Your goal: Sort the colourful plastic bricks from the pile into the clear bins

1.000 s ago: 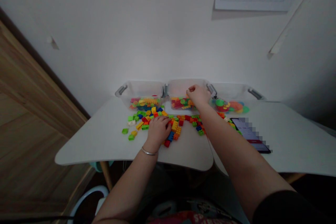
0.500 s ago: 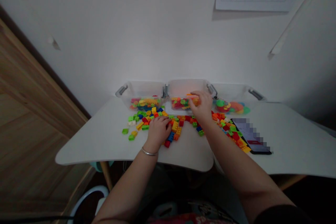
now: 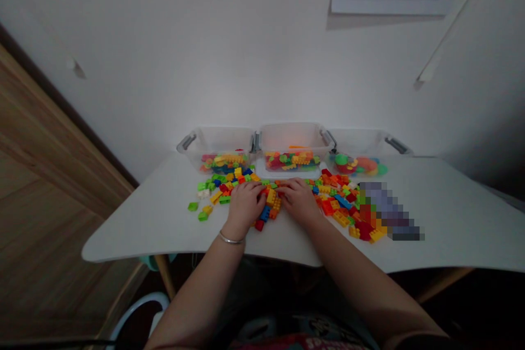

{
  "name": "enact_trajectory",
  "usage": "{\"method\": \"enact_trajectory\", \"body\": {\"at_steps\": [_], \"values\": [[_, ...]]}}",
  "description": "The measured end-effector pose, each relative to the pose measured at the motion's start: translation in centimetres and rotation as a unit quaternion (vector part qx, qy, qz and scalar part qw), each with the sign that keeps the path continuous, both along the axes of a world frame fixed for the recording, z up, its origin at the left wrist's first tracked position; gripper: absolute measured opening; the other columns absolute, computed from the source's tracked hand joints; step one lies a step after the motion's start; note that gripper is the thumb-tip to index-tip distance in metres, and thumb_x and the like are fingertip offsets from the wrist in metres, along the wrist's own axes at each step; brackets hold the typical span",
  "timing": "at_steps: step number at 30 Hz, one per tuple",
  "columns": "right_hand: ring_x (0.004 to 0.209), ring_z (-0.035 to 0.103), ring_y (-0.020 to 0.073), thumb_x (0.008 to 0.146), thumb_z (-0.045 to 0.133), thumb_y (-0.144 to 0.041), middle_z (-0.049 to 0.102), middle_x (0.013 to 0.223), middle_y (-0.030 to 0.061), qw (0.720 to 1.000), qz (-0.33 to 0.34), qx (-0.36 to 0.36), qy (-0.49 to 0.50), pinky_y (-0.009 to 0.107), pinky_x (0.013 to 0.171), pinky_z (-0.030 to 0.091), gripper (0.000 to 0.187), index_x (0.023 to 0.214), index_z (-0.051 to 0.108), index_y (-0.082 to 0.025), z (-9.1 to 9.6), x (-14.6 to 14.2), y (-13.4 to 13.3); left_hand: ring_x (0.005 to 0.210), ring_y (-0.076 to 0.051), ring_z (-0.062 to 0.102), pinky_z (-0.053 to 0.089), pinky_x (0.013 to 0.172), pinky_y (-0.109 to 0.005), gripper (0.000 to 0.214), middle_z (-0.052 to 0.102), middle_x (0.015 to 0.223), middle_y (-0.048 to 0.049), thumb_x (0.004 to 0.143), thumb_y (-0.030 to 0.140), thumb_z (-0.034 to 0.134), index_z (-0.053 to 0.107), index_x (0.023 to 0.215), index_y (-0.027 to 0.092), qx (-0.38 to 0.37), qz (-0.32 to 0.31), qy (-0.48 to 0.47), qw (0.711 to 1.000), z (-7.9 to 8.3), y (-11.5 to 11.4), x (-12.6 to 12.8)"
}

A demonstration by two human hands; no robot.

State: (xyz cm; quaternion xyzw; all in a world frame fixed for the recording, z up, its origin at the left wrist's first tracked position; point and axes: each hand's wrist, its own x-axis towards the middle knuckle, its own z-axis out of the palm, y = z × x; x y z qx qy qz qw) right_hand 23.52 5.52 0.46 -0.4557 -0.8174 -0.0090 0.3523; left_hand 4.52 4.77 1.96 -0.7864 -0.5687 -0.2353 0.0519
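Observation:
Loose toy bricks (image 3: 340,202) in red, yellow, green, blue and orange lie scattered over the white table (image 3: 164,224). My left hand (image 3: 245,203), with a bracelet at the wrist, rests curled on the bricks near a small stack of yellow, blue and orange bricks (image 3: 271,203). My right hand (image 3: 298,200) lies on the bricks just right of that stack, fingers bent towards it. Whether either hand grips a brick is hidden by the fingers.
Three clear plastic tubs stand along the wall: the left tub (image 3: 217,147), the middle tub (image 3: 291,145) and the right tub (image 3: 361,147), each with coloured pieces inside. A phone (image 3: 389,213) lies at the right among bricks. A wooden panel (image 3: 41,175) stands left.
My right hand has come back from the middle tub down to the bricks beside my left hand. More bricks now show at the right, once hidden by the arm.

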Motion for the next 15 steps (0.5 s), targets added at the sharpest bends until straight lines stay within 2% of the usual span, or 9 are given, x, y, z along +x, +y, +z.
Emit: {"method": "enact_trajectory", "body": {"at_steps": [8,15], "values": [[0.105,0.055,0.0253,0.084,0.059,-0.015,0.070,0.109,0.0071,0.995,-0.063,-0.044,-0.057,0.040,0.097,0.044,0.028,0.108,0.072,-0.021,0.02,-0.04,-0.38,0.107,-0.024,0.061,0.045,0.095,-0.041,0.026,0.070,0.116,-0.0041,0.089,0.027,0.054,0.072,0.108,0.023,0.001,0.001,0.001,1.000,-0.10,0.12,0.01],[0.103,0.055,0.0256,0.086,0.057,-0.018,0.068,0.109,0.0083,0.989,-0.104,-0.057,-0.094,0.040,0.094,0.041,0.031,0.113,0.070,-0.023,0.37,-0.21,-0.76,0.107,-0.024,0.061,0.045,0.094,-0.042,0.027,0.071,0.116,-0.0050,0.090,0.029,0.053,0.073,0.108,0.024,-0.002,0.003,-0.001,1.000,0.12,-0.05,0.07]]}}
